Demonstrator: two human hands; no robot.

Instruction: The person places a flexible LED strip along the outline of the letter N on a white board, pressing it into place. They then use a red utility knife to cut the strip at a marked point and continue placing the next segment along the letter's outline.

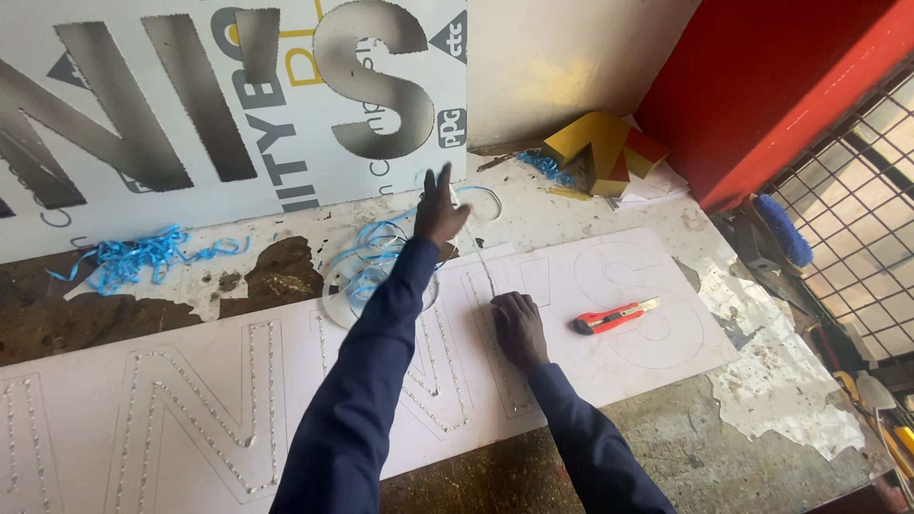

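At the upper left of the frame a printed sign panel (190, 105) leaned against the wall, with blue shavings (133, 257) strewn on the worn bench (666, 438) below it. Across the lower left and centre lay the white sheet (171, 390), large letters outlined in it by rows of small holes or studs.

Near the centre, the left hand (440, 205) was raised above the bench, fingers spread and holding nothing, just over a coil of blue strip (376, 262) and a clear round disc (338, 286) at the sheet's upper edge. A thin clear or white strip (486, 262) seemed to run from near that hand down toward the right hand, though whether the left fingers touched it could not be told.

Just right of centre, the right hand (519, 328) pressed flat on the sheet beside a letter outline, palm down, gripping nothing. To do this well, I judged that hand should keep firm, even weight on the sheet so it could not slide while the strip was guided along the outline.

Further right, a red utility knife (616, 315) lay on the sheet, near the right hand but apart from it. At the upper right sat yellow and red block letters (605, 152).
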